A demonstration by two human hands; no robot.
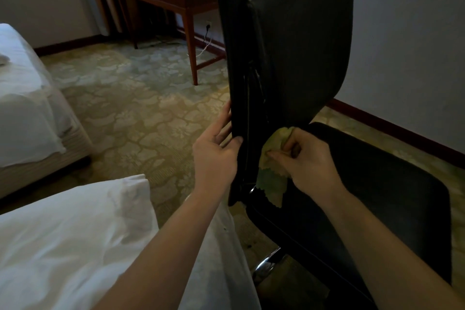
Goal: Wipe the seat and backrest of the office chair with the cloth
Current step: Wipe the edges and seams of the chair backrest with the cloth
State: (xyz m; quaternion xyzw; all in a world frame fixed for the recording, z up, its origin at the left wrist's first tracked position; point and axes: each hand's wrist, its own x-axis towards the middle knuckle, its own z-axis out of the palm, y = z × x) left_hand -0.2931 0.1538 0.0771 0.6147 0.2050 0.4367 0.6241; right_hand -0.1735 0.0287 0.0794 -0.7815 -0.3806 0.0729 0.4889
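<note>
The backrest (299, 45) is pinched at its edge, apparently for steadying, by the left hand (216, 151); the cloth (273, 181) is gripped in the right hand (308, 158) against the seat (377, 184) joint.

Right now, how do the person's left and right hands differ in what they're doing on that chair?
The left hand holds the side edge of the black backrest, fingers fairly straight; the right hand pinches a bunched greenish cloth with curled fingers. The left hand carries nothing, while the right hand works its cloth near where backrest meets seat. Both are bare.
</note>
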